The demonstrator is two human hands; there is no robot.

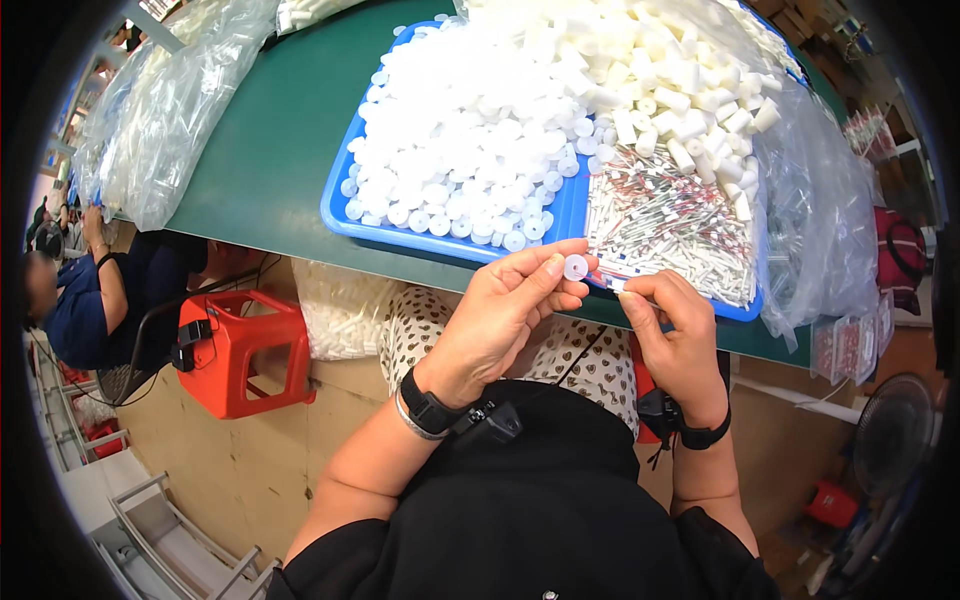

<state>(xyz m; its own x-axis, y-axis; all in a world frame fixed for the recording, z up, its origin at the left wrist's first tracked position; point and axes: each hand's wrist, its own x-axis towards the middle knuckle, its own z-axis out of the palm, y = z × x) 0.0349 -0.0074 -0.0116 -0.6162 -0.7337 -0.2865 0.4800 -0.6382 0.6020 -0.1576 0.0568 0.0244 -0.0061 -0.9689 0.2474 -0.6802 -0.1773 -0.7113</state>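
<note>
Between the thumb and fingers of my left hand is a small round translucent white plastic disc with a hole at its middle. Close beside it on the right, my right hand pinches a small white piece; its exact kind is too small to make out. Both hands are held at the front edge of the blue trays. Beyond my left hand, a blue tray is heaped with similar white discs. Past my right hand, another blue tray holds many thin white sticks with reddish wires.
White foam cylinders are piled behind the sticks. Clear plastic bags lie on the green table at far left and right. A red stool stands at left, near another person. A black fan stands at lower right.
</note>
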